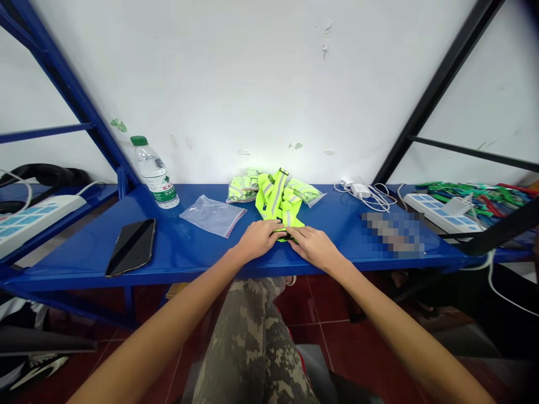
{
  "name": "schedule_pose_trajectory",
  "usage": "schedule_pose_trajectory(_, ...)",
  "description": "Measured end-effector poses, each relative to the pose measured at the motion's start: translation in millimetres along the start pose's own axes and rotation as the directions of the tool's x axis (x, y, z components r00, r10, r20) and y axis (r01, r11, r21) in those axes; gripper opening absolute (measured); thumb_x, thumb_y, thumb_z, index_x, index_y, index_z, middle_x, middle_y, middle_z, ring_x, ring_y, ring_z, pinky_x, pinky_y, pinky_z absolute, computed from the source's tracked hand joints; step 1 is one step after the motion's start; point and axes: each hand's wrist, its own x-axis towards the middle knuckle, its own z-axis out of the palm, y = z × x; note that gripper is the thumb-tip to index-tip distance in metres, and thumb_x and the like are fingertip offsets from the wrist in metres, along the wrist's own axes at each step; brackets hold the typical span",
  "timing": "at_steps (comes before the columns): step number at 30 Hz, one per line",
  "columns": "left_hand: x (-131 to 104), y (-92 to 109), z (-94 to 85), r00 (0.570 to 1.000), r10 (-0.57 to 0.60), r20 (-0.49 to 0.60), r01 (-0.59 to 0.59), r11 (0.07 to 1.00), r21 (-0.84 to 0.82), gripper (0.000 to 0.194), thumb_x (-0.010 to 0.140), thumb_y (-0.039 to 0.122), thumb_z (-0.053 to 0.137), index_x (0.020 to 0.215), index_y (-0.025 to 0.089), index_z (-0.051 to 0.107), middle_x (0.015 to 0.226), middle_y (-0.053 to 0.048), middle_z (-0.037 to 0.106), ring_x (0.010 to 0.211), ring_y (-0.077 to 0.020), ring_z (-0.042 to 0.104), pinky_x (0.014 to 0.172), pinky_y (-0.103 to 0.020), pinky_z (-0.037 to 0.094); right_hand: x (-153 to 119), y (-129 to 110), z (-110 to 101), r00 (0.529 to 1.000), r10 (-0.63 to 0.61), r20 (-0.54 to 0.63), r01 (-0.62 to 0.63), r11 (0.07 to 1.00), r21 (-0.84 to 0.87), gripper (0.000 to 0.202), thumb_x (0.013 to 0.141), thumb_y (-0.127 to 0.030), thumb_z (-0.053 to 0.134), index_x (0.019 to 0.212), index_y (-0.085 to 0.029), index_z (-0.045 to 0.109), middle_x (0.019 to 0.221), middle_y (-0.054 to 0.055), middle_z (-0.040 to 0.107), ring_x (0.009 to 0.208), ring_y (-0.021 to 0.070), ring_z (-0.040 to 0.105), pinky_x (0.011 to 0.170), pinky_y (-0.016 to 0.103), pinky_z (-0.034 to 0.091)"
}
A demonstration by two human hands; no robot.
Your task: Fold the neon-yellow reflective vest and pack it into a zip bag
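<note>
Neon yellow straps with grey reflective stripes [275,196] lie in a loose heap near the middle of the blue table. At the heap's front end my left hand [260,238] has its fingers closed on the straps. My right hand [311,244] pinches the same end, its fingertips close to those of the left. A black buckle stands out at the top of the heap. Behind it on the left sits a bagged yellow bundle [243,188], and another bagged bundle [306,192] is on the right. A clear zip bag [213,215] lies flat left of my hands.
A water bottle [156,174] stands at the back left, with a black phone [131,247] nearer the front edge. White cables with a charger [361,191] lie at the back right. Power strips [442,212] and colourful straps [484,196] are beyond the right frame. A blurred patch covers something at right.
</note>
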Motion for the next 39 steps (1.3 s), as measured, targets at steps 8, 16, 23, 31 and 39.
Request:
schedule_pose_trajectory(8,-14.2,1.0,16.7,0.999,0.005,-0.051,-0.001,0.998,0.066,0.056,0.095,0.049,0.053,0.141,0.016,0.053,0.147,-0.016,0.053,0.136,-0.0279,0.050,0.115,-0.044,0.040,1.6,1.2,1.7,0.999,0.014,0.035,-0.013,0.999,-0.036,0.034,0.101,-0.021,0.043,0.131,-0.012,0.057,0.129,0.016,0.067,0.108,0.0255,0.068,0.092,0.037,0.053)
schedule_pose_trajectory(16,-16.6,6.3,21.0,0.971,-0.075,-0.229,0.104,0.988,0.116,0.039,0.096,0.029,0.052,0.132,0.017,0.061,0.140,-0.020,0.048,0.134,-0.0346,0.044,0.111,-0.054,0.041,4.9,-2.5,-4.2,0.997,0.056,0.045,-0.054,0.998,-0.036,0.034,0.100,-0.015,0.043,0.129,-0.012,0.058,0.126,0.016,0.068,0.103,0.0259,0.069,0.089,0.038,0.054)
schedule_pose_trajectory(23,-15.2,3.9,13.2,0.996,-0.032,-0.080,0.037,0.997,0.061,0.040,0.100,0.032,0.044,0.133,0.014,0.057,0.132,-0.017,0.059,0.125,-0.0270,0.054,0.109,-0.043,0.043,0.5,-5.9,-1.5,0.997,0.080,-0.002,-0.080,0.997,-0.023,0.036,0.101,-0.020,0.038,0.132,-0.013,0.057,0.129,0.015,0.067,0.109,0.0282,0.066,0.086,0.038,0.054)
schedule_pose_trajectory(31,-5.3,1.5,-7.4,0.999,0.002,0.038,0.000,0.997,-0.071,0.033,0.098,0.036,0.049,0.122,0.018,0.063,0.122,-0.010,0.069,0.116,-0.0250,0.062,0.103,-0.038,0.047,1.0,-1.4,6.6,0.988,0.109,-0.108,-0.105,0.994,0.041,0.032,0.104,-0.032,0.041,0.120,-0.015,0.063,0.113,0.013,0.073,0.098,0.0254,0.067,0.079,0.034,0.051)
schedule_pose_trajectory(39,-2.0,5.6,-10.1,0.995,-0.075,-0.059,0.058,0.969,-0.242,0.042,0.099,0.049,0.045,0.122,0.019,0.061,0.121,-0.010,0.068,0.116,-0.0243,0.062,0.101,-0.037,0.047,3.4,15.7,12.4,0.975,0.164,-0.150,-0.136,0.974,0.180,0.030,0.103,-0.033,0.045,0.113,-0.016,0.067,0.099,0.011,0.075,0.089,0.0236,0.069,0.079,0.032,0.048)
